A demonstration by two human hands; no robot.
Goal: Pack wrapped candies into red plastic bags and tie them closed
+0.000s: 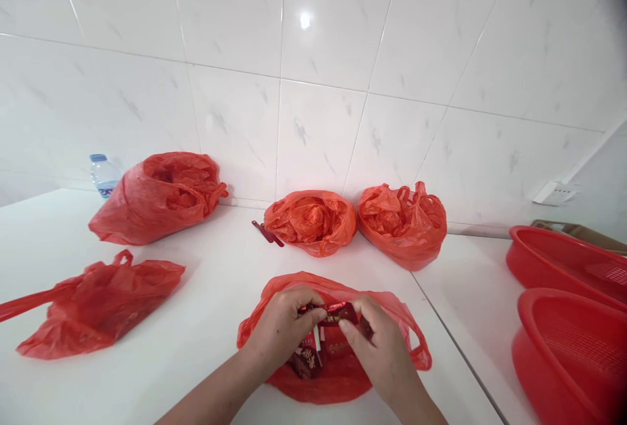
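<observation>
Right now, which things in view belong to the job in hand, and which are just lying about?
Job, it seems:
- shiny red packet, between left hand and right hand
- open red bag beneath
- dark packet inside it

Lying about, untouched:
- four other red bags
- bottle
- two red baskets

On the tabletop (210, 346), the front bag (337, 386) holds packets (307, 361). Beyond it, near the wall (318, 138), sit the middle bag (313, 222), small strips (267, 232) at its left, and the right-hand bag (411, 242). Left are a far bag (142, 206), a bottle (104, 180) behind it, and a nearer bag (108, 311); right, a near basket (539, 353) and far basket (548, 262).
</observation>
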